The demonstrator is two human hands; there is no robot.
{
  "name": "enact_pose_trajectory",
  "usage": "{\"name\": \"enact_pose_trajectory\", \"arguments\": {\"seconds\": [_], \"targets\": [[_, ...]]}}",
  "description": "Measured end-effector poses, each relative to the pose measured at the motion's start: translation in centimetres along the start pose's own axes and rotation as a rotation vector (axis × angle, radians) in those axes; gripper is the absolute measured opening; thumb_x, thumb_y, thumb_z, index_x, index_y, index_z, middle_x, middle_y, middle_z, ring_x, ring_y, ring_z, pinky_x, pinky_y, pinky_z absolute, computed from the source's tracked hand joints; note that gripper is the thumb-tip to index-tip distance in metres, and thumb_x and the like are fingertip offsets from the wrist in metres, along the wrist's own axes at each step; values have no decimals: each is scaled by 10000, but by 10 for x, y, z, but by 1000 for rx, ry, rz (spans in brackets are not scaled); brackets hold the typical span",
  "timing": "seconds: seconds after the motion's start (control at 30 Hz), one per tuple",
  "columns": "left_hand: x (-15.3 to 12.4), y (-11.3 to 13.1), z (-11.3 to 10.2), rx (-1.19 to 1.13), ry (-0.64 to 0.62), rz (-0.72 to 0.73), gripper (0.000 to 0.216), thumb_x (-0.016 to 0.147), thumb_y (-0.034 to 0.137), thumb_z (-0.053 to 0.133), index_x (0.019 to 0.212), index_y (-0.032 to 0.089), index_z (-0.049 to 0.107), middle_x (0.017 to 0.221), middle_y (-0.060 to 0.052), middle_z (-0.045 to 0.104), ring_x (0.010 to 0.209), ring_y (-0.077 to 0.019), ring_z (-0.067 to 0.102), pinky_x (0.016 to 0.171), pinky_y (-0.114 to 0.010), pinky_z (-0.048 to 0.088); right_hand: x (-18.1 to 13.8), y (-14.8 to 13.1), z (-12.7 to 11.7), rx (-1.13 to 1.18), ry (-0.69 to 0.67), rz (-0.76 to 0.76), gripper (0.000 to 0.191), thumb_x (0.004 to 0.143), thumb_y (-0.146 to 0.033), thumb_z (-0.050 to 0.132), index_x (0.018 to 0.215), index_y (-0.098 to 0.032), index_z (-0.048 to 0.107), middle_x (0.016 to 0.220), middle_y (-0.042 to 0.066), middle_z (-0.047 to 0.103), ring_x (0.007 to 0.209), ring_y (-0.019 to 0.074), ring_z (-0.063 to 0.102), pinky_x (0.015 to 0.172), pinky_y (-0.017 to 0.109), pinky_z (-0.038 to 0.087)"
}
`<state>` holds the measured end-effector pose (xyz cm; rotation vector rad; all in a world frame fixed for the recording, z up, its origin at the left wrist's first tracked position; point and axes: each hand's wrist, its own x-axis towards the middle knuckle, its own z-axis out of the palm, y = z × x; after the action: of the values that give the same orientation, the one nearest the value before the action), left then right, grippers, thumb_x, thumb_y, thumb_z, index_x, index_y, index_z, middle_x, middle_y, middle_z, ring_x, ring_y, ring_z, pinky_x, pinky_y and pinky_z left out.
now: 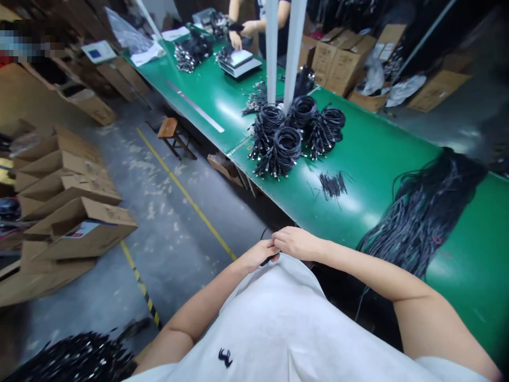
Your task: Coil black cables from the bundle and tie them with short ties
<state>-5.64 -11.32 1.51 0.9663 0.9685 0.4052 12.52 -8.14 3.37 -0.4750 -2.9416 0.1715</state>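
My left hand (259,255) and my right hand (296,243) meet in front of my white shirt, just off the near edge of the green table. Both are closed, with fingers pressed together around a black cable (269,259). A dark piece of it shows under the left fingers, and a thin strand curves up behind them. Most of the cable is hidden by the fingers. On the table beyond lie a small pile of short black ties (333,184) and several coiled bundles of black cables (287,146). To the right spreads a heap of long loose black cables (429,212).
Two white posts (272,53) rise from the table (369,154). At its far end a co-worker's hands (240,37) are near a scale (240,64). Open cardboard boxes (79,228) and a wooden stool (169,130) stand left; a dark cable pile (75,358) lies lower left.
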Motion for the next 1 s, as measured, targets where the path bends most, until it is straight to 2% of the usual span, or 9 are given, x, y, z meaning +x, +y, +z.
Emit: {"name": "enact_pose_trajectory", "arguments": {"seconds": [0.07,0.2,0.33,0.53,0.67,0.83,0.9,1.0], "targets": [[2,1,2,46,-20,-18,403,716,487,689,566,148,529,538,10,523,568,-98,439,637,-277,326,-1,1,-6,-3,-63,-45,309,1032,-263,349,916,-139,608,901,74,607,783,171,523,738,326,417],[8,1,1,38,-37,-27,305,701,349,659,535,158,490,518,22,497,559,-91,425,615,-263,319,-7,-2,-21,-122,-27,-100,279,1034,-219,335,975,-139,596,924,64,594,848,171,520,772,318,378],[12,4,-2,-60,-123,-68,285,715,368,667,620,155,504,538,35,492,544,-78,405,579,-247,297,-10,-7,-33,-285,-26,-150,334,1029,-182,313,927,-107,622,849,67,578,783,175,496,700,327,329],[12,15,1,-131,-204,-134,391,649,467,766,646,138,555,544,16,526,538,-85,445,562,-250,309,-10,-9,-38,-364,-184,-129,291,989,-190,420,849,-107,661,770,79,566,751,197,488,622,348,259],[17,14,5,-110,-229,-129,355,680,422,761,604,131,572,524,11,525,525,-82,435,544,-254,287,-12,-6,-38,-378,-237,-192,220,951,-198,505,829,-122,671,781,85,589,735,200,495,598,350,235],[23,13,2,-101,-261,-145,208,707,315,731,678,119,667,581,-1,579,546,-89,453,552,-252,306,-12,6,-47,-408,-190,-351,221,942,-173,509,793,-113,661,774,81,587,675,176,493,569,349,224],[24,14,-1,-102,-288,-158,193,720,308,726,718,119,691,610,-9,600,559,-91,462,560,-253,315,-10,8,-51,-406,-210,-359,233,947,-162,490,792,-113,656,760,75,585,652,170,495,553,345,215],[24,16,-1,-108,-305,-151,179,743,305,712,720,129,695,620,-10,605,573,-92,471,570,-252,329,-5,6,-53,-359,-340,-280,245,936,-141,492,756,-122,656,720,75,596,639,169,509,549,338,221]]}}
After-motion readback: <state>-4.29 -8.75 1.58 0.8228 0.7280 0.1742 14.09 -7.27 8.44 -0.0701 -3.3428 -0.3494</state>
